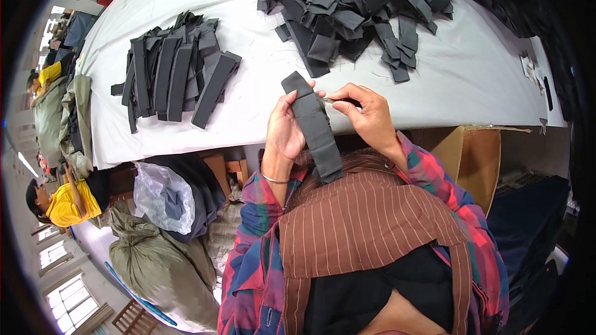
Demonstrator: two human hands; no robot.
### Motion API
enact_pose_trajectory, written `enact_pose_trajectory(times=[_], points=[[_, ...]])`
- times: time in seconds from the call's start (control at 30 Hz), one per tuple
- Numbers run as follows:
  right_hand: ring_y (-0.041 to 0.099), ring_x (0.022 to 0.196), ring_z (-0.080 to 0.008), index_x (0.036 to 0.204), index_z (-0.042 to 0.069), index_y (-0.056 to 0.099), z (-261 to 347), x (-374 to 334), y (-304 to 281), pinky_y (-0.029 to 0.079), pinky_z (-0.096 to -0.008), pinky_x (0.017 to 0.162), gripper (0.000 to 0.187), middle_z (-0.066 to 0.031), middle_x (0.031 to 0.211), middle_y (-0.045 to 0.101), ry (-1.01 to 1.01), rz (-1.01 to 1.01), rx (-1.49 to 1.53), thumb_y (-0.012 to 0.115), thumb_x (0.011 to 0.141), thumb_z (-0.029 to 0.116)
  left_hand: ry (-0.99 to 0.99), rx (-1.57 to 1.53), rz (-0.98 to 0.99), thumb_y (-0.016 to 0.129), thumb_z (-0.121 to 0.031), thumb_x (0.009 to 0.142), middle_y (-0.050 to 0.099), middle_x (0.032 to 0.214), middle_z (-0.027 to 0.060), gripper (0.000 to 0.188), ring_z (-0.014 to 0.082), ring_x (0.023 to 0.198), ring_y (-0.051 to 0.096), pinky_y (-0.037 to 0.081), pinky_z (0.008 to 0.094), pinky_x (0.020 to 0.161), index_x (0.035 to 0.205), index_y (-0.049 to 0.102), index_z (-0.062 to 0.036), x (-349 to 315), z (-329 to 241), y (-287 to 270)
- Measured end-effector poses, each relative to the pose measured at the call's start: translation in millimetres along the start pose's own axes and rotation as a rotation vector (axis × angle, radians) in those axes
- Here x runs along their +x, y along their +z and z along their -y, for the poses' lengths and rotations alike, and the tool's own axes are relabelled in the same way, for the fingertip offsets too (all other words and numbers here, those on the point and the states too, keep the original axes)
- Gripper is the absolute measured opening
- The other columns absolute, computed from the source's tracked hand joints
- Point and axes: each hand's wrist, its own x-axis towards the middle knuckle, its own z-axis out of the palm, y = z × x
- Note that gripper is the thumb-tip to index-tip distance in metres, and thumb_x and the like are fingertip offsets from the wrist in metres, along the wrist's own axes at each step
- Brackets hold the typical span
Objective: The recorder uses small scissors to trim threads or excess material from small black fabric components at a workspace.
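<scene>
Dark-grey fabric strip is clamped in the left hand; right hand pinches a small tool at the strip's right edge. Strip pile: far left.

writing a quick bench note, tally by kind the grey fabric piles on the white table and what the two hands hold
Dark grey fabric piles on white-covered table: 2 (left pile, larger right heap)
Dark grey segmented fabric strip in left hand: 1
Small dark-handled tool in right hand: 1
Total: 4
</scene>
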Motion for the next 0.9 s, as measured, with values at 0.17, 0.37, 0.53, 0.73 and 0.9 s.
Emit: enact_pose_trajectory(times=[0.17, 0.37, 0.53, 0.73, 0.9], points=[[0.062, 0.078, -0.0283, 0.090, 0.004, 0.064, 13.8, -5.3, 1.3, 0.048, -0.0342, 0.071, 0.017, -0.0097, 0.084, 0.066, 0.030, 0.153, -0.071, 0.069, 0.078, 0.015, 0.032, -0.092, 0.026, 0.033, -0.027, 0.099, 0.059, 0.112, 0.0186, 0.046, 0.0275, 0.098, 0.061, 0.051, 0.0407, 0.088, 0.135, 0.044, -0.0014, -1.6, -0.6, -1.6], [0.060, 0.074, -0.0258, 0.088, 0.008, 0.063, 17.7, 0.1, 14.2, 0.047, -0.0359, 0.065, 0.016, -0.0055, 0.082, 0.065, -0.088, 0.082, -0.179, 0.070, 0.077, 0.018, 0.095, -0.108, 0.097, 0.032, -0.025, 0.099, 0.059, 0.112, 0.0191, 0.046, 0.0271, 0.098, 0.060, 0.050, 0.0382, 0.088, 0.137, 0.041, -0.0020, -0.8, 4.0, -4.4], [0.057, 0.072, -0.0234, 0.089, 0.009, 0.065, 18.1, 2.9, 21.8, 0.045, -0.0336, 0.066, 0.019, -0.0024, 0.084, 0.064, -0.142, 0.098, -0.220, 0.072, 0.074, 0.016, 0.132, -0.093, 0.093, 0.033, -0.024, 0.098, 0.059, 0.112, 0.0190, 0.045, 0.0260, 0.098, 0.061, 0.051, 0.0387, 0.088, 0.136, 0.042, -0.0019, -5.0, 2.3, -6.2], [0.057, 0.069, -0.0231, 0.088, 0.009, 0.065, 19.1, 4.1, 25.6, 0.045, -0.0332, 0.065, 0.017, -0.0017, 0.082, 0.065, -0.089, 0.140, -0.143, 0.072, 0.074, 0.015, 0.171, -0.063, 0.026, 0.032, -0.024, 0.098, 0.059, 0.113, 0.0193, 0.045, 0.0279, 0.101, 0.060, 0.050, 0.0417, 0.091, 0.137, 0.041, -0.0031, -7.8, 3.4, -7.8], [0.058, 0.071, -0.0231, 0.088, 0.010, 0.065, 18.0, 5.9, 29.7, 0.044, -0.0338, 0.065, 0.017, -0.0016, 0.082, 0.066, -0.158, 0.131, -0.166, 0.072, 0.074, 0.014, 0.187, -0.029, -0.007, 0.030, -0.024, 0.099, 0.059, 0.116, 0.0201, 0.044, 0.0276, 0.103, 0.060, 0.049, 0.0419, 0.092, 0.137, 0.041, -0.0041, -8.2, 5.6, -3.4]])
